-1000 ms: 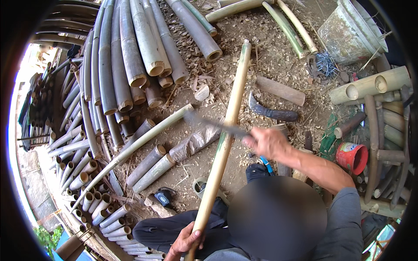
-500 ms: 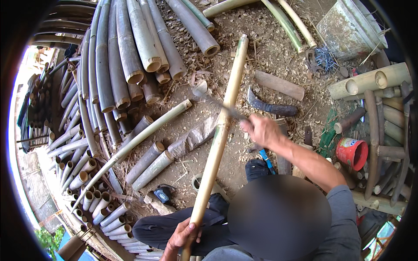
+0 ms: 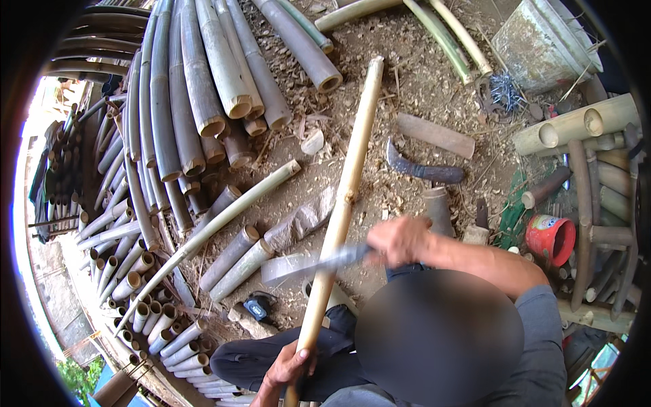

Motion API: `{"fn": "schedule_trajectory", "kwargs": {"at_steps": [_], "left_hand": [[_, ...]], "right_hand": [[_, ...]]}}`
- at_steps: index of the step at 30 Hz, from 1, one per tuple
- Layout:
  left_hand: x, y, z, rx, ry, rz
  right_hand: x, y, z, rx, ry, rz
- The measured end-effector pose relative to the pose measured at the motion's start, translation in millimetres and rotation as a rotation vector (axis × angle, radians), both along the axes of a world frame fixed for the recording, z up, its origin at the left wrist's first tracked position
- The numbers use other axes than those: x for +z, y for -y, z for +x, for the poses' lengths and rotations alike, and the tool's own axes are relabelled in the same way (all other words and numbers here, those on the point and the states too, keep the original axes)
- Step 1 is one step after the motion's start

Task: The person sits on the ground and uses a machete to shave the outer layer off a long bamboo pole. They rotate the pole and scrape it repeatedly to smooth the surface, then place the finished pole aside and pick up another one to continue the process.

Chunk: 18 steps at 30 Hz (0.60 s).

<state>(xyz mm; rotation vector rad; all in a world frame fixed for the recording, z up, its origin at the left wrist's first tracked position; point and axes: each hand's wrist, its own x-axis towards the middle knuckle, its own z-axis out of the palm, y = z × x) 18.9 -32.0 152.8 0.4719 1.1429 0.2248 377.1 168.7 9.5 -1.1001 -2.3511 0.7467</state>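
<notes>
A long pale bamboo pole (image 3: 355,159) slants from my lap up to the far middle of the ground. My left hand (image 3: 290,366) is wrapped round its near end. In my right hand (image 3: 399,241) is the handle of a machete (image 3: 288,267), its broad blade smeared by motion. That blade lies across the pole, well below the dark knot; whether it touches the bamboo I cannot tell. A curved knife with a dark handle (image 3: 427,172) rests on the ground right of the pole. Just beyond it lies a split piece of bamboo (image 3: 436,136).
Stacked bamboo poles (image 3: 203,74) fill the left side. A thin pole (image 3: 237,205) leans across the left. A dark tape measure (image 3: 258,306) lies near my knee. On the right are a red can (image 3: 550,239), a dirty white bucket (image 3: 539,51) and a bamboo frame (image 3: 581,217). Shavings litter the ground.
My right hand has brought the machete down along the pole, toward my left hand. Green patches seen earlier on the pole no longer show. My left hand has stayed at the near end.
</notes>
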Motion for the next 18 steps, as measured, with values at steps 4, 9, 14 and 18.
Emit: {"fn": "schedule_trajectory", "kwargs": {"at_steps": [4,9,14,18], "left_hand": [[2,-7,2,-0.050,-0.060,-0.030],[-3,4,9,0.031,-0.055,0.018],[1,0,14,0.006,-0.222,0.113],[12,-7,21,-0.076,-0.322,0.145]], "right_hand": [[-5,-63,21,-0.491,0.084,-0.277],[4,-11,6,0.143,0.094,0.177],[27,-56,16,-0.162,0.350,-0.220],[33,-31,9,-0.037,0.266,-0.158]]}}
